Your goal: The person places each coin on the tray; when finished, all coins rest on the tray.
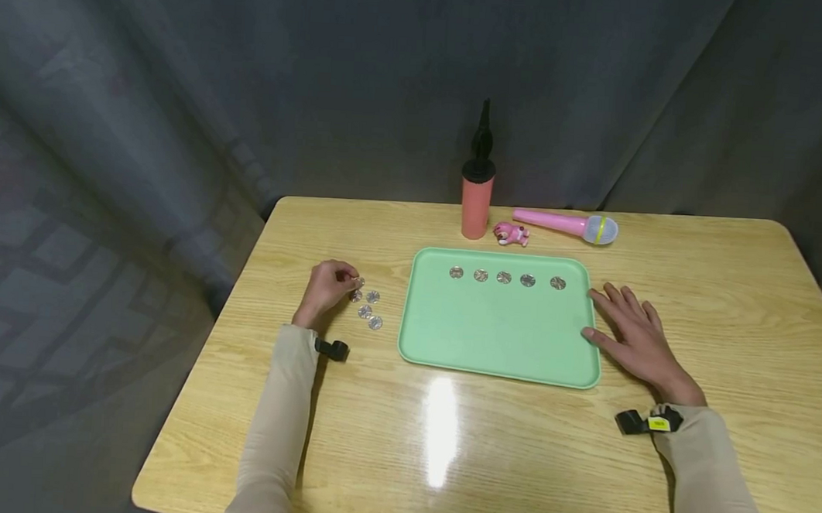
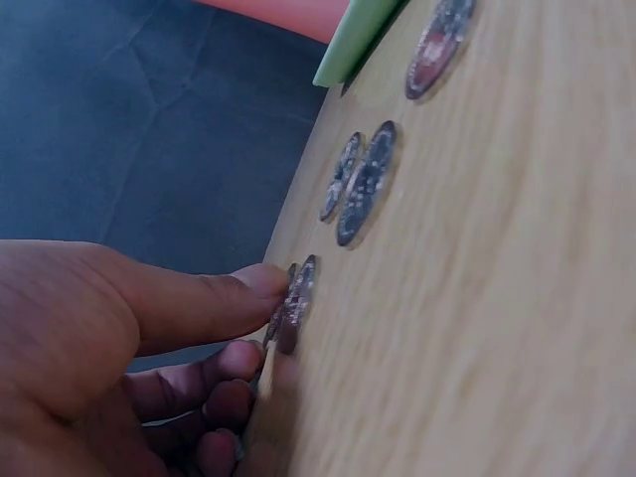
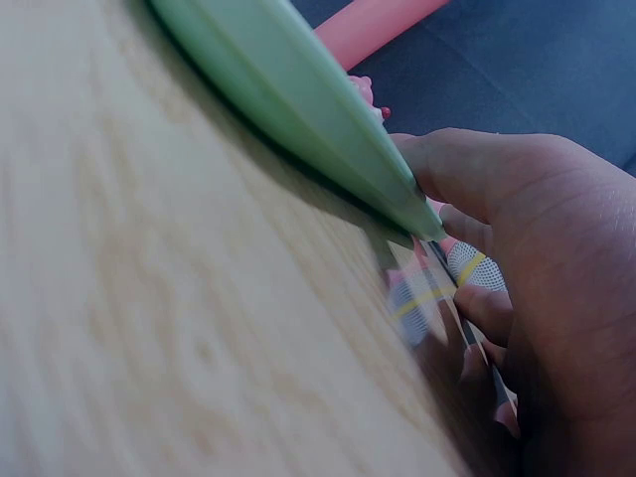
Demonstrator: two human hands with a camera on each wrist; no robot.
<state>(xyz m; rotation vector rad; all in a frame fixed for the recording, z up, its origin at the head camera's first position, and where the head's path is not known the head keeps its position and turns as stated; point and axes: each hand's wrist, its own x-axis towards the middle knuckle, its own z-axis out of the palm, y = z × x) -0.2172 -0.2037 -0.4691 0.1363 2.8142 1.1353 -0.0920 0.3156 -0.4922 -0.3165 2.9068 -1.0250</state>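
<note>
My left hand is over the left part of the table, thumb and fingers pinching a silver coin. In the left wrist view the thumb tip lies against that coin, which is partly hidden behind a nearer coin. Several more loose coins lie flat beside the hand. A row of several coins runs along the far side of the green tray. My right hand has its fingers spread, with thumb and fingertips at the tray's right rim.
Behind the tray stands a coral-red hand pump with a black nozzle. Near it lie a small pink bear figure and a pink toy microphone. A dark curtain hangs along the back edge of the wooden table.
</note>
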